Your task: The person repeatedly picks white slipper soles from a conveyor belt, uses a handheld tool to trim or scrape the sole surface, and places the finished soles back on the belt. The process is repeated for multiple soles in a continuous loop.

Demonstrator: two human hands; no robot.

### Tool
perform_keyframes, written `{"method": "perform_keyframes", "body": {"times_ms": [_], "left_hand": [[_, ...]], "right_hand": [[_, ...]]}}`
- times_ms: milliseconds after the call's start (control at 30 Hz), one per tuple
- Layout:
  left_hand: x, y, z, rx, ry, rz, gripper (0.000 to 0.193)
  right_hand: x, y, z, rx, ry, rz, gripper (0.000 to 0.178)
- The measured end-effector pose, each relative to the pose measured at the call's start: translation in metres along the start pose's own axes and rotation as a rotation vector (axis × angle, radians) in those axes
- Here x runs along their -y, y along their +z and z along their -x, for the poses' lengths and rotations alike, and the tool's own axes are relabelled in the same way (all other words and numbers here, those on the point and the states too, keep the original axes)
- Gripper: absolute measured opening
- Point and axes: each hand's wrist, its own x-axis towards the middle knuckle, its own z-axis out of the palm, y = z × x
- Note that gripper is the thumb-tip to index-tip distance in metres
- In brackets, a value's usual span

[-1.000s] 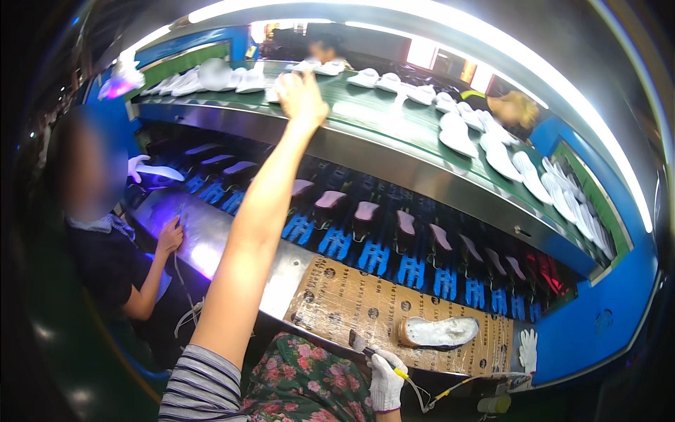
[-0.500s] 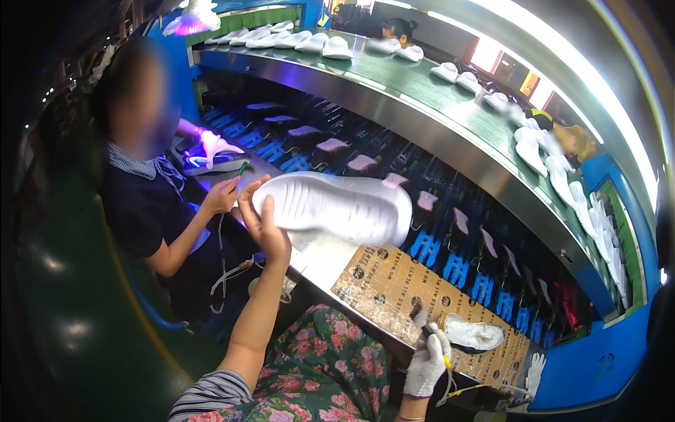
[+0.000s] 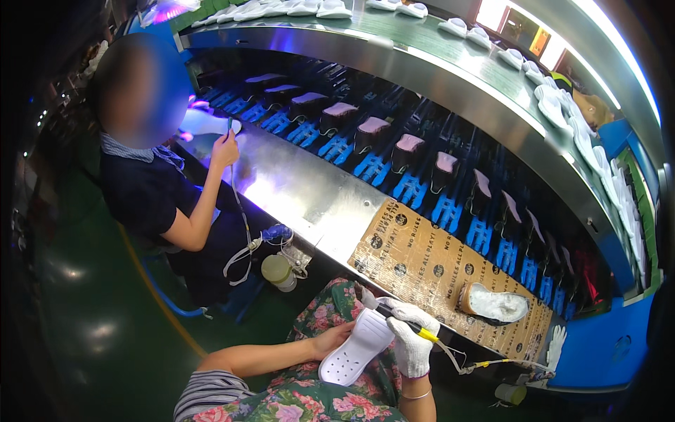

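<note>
My left hand (image 3: 336,340), bare, grips a white shoe sole (image 3: 344,360) from its left side, low over my floral apron (image 3: 309,330). The sole has small holes at its near end and grooves towards the far end. My right hand (image 3: 413,344), in a white glove, is closed on a black-handled brush (image 3: 385,309). The brush's bristle end lies by the far end of the sole; whether it touches is unclear. A yellow band and a thin tube trail from the handle.
A cardboard-covered ledge (image 3: 436,267) bears a sole-shaped piece (image 3: 496,305) with white filling. Beyond it, dark shoe lasts (image 3: 408,149) hang over blue clamps (image 3: 447,211). White soles lie on the green conveyor (image 3: 422,35). A co-worker (image 3: 162,190) stands left, holding a green-tipped tool.
My left hand has brought the sole down and right, from over the metal ledge to my lap. My right hand has raised the brush beside the sole. The co-worker's tool hand has moved up.
</note>
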Motion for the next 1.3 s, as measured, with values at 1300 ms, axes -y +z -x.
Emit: {"method": "perform_keyframes", "body": {"times_ms": [1300], "left_hand": [[-0.045, 0.077, -0.032, -0.215, 0.488, -0.311, 0.093]], "right_hand": [[0.013, -0.004, -0.044, 0.191, -0.782, 0.909, 0.035]]}}
